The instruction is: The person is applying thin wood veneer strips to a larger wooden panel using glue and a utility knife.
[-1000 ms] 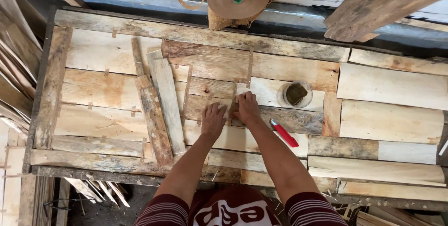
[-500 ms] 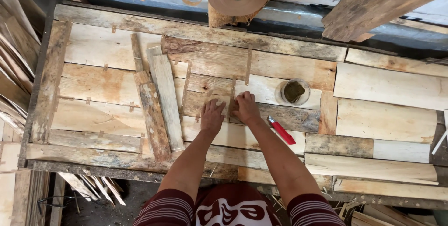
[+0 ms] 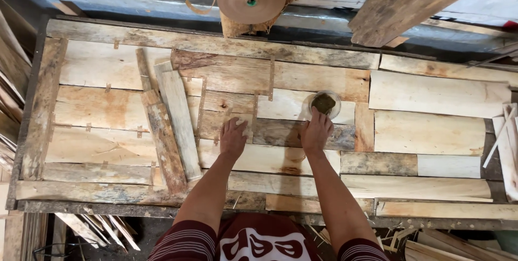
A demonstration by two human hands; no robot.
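Fingers (image 3: 319,116) touching one bowl (image 3: 322,104), two hands

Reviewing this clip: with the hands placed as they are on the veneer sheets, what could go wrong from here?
The right hand reaches right beside the small round dish; a nudge might tip or slide it onto the veneer sheets. The left hand presses rough, splintery wood, so splinters seem possible. Loose strips lying across the sheets could shift if bumped.

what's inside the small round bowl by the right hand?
The small round bowl holds a dark greenish lump, maybe a sponge. The right hand covers its near rim; the bottom isn't visible.
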